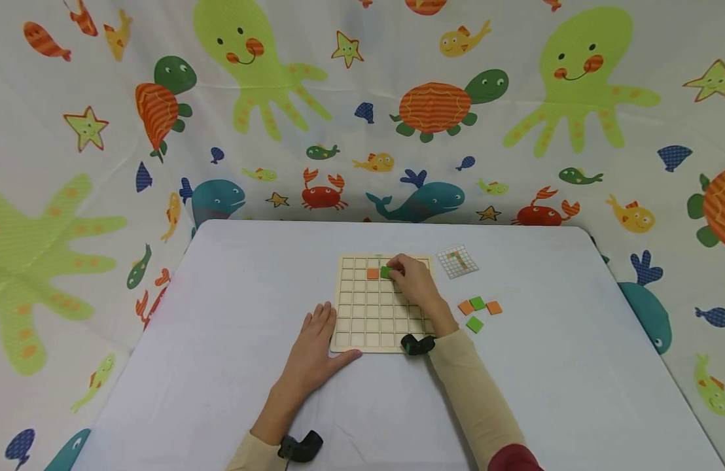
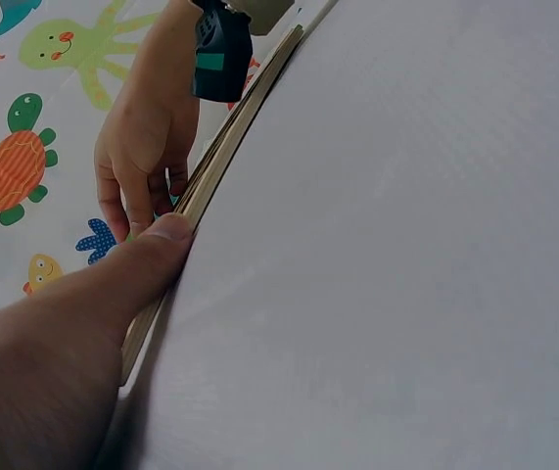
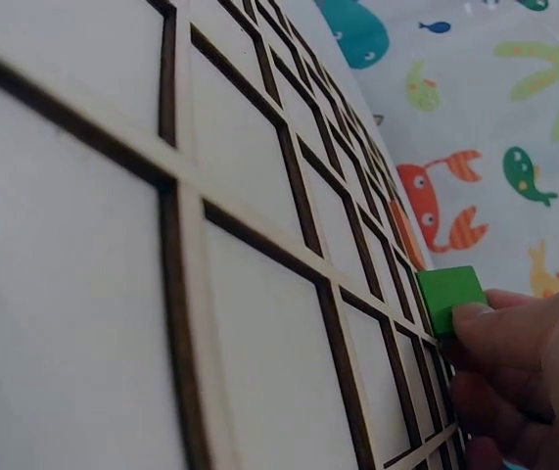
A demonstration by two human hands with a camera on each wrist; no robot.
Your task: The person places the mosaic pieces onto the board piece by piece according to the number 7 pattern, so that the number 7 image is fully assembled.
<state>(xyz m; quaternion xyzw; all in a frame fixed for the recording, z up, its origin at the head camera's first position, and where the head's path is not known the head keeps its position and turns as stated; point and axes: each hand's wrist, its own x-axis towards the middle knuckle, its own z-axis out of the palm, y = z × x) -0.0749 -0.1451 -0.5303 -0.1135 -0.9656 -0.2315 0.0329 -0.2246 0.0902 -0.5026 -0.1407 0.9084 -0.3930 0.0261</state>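
Note:
A square wooden grid board [image 1: 362, 314] lies on the white table. Near its far edge, my right hand [image 1: 417, 282] pinches a green square tile [image 3: 449, 298] between thumb and fingers, at a cell of the grid. Just left of that tile, an orange square tile [image 1: 372, 273] sits in a cell. My left hand [image 1: 315, 347] rests at the board's near left corner, fingers along the left side; its thumb [image 2: 166, 235] touches the board's near edge in the left wrist view.
Right of the board lie loose tiles, two orange [image 1: 494, 307] and two green [image 1: 474, 324]. A small printed grid card [image 1: 457, 261] with a coloured pattern lies beyond them. A patterned sea-animal cloth [image 1: 351, 157] hangs behind the table [image 1: 250, 281].

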